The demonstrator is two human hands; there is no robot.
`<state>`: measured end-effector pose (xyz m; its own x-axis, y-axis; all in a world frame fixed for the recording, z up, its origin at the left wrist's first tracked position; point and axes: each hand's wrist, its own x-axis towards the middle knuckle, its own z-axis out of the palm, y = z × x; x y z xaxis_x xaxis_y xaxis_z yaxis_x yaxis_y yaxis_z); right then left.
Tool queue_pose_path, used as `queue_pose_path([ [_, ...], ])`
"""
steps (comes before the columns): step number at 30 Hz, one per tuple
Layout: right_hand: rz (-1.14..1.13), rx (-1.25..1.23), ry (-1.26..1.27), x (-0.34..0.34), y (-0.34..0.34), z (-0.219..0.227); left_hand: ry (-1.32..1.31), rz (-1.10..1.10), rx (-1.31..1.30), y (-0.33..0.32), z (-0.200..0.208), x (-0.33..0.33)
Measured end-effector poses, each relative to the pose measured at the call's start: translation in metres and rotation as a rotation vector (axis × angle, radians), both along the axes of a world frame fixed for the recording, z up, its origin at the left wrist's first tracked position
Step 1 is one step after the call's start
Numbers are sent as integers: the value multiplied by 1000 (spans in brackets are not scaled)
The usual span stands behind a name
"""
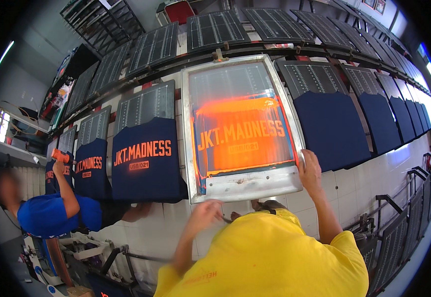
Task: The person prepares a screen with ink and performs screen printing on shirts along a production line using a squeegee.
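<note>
A metal-framed printing screen [245, 185] lies over a board in front of me. Bright orange ink [235, 105] covers much of its mesh, with lettering showing through and a thick band toward the far end. My right hand [311, 171] is closed on the frame's right side, near its close corner. Just off the frame's near left corner is my left hand [205, 216], smeared by motion, its fingers partly curled; whether it holds anything does not show. Left of the screen, a navy shirt [148, 173] with orange lettering lies on its board; a plain navy shirt [326, 131] lies to the right.
More boards with navy shirts run along both sides; those at left are printed. A second row of bare dark boards [215, 29] stands beyond the rail. At left, a person in blue [52, 213] holds an orange-red tool [62, 156]. Metal racks [403, 232] stand at lower right.
</note>
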<state>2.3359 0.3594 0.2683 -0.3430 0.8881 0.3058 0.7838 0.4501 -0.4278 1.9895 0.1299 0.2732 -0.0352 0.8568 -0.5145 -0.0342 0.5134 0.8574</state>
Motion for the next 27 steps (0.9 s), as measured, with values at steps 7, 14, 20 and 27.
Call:
queue_pose_path([
  [7,-205,-277,190,32,27,-51,1073,340,309,20,-57,-63],
  [14,-353,-384,558,25,38,-71,857,338,178,20,-98,-76],
  [20,-367,-385,584,27,40,-75,849,382,207,19,-112,-86],
  [27,-402,-383,506,27,40,-79,838,333,63,23,-95,-83],
])
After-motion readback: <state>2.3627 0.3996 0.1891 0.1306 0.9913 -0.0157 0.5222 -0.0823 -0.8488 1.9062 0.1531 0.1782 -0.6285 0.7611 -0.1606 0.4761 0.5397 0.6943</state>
